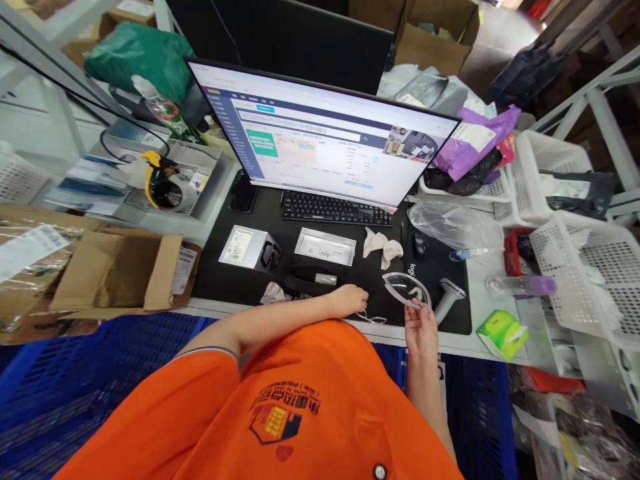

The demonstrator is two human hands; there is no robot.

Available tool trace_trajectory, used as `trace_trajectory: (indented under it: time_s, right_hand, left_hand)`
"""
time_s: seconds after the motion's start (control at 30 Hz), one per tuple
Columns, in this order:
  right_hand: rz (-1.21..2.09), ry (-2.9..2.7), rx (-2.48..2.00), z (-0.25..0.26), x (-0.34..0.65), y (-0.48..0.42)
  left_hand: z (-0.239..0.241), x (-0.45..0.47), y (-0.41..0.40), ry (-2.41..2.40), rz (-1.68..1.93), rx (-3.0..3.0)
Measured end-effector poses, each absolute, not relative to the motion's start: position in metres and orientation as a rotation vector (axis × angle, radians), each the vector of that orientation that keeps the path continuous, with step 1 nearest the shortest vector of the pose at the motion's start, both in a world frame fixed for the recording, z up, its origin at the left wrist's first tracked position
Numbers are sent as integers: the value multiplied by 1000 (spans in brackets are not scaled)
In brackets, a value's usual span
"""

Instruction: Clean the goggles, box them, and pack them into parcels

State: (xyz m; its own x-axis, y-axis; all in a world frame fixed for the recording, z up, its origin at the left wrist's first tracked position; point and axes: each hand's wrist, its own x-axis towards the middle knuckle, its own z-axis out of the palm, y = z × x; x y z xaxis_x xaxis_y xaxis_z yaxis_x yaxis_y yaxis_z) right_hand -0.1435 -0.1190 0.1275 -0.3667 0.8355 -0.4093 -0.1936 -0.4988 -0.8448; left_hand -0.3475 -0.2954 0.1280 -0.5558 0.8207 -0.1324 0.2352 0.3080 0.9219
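Note:
My right hand [421, 327] pinches the near rim of a pair of clear glasses [406, 289] above the black desk mat [240, 280]. My left hand [349, 299] rests closed on the mat's front edge, fingers curled on a thin cord or wire [376, 319] I cannot name. Just beyond the left hand lies a black case [307, 280]. A grey barcode scanner [449, 297] lies right of the glasses.
A monitor [320, 133] and keyboard [336, 209] stand ahead. On the mat: a silver box [246, 247], a silver tray [325, 246], crumpled tissue [383, 245], a mouse [419, 245]. An open cardboard box [120, 270] sits left, white baskets [580, 267] right, a green packet [501, 333] near right.

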Motion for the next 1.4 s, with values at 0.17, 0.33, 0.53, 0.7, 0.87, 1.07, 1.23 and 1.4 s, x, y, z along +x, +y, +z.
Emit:
trace_trajectory:
  time_s: [0.17,0.33,0.53,0.7,0.87,1.07,1.23,1.4]
  right_hand:
    - [1956,-978,-1106,138,-172,-123]
    - [2104,-1096,-978,148,-213,-135]
    - [2204,-1176,-904,166,-247,-161]
    - [2219,-1227,-859,182,-257,-180]
    - [2190,-1244,-833,192,-256,-185]
    - [2153,-1357,-792,201,-247,-194]
    - [2157,-1383,-783,210,-244,-199]
    - [2330,-1319,-797,219,-244,-197]
  left_hand:
    - [145,-387,-348,2088,1145,1129]
    - [146,-407,-404,2359,773,1225]
    - [134,-408,-409,2522,741,1087]
    - [137,-408,-407,2544,790,1045]
    - [154,-397,-403,2525,984,1040]
    - [188,-382,-384,2027,1719,714]
    - [206,-382,-367,1410,1854,331]
    - [225,-374,-361,1099,2024,149]
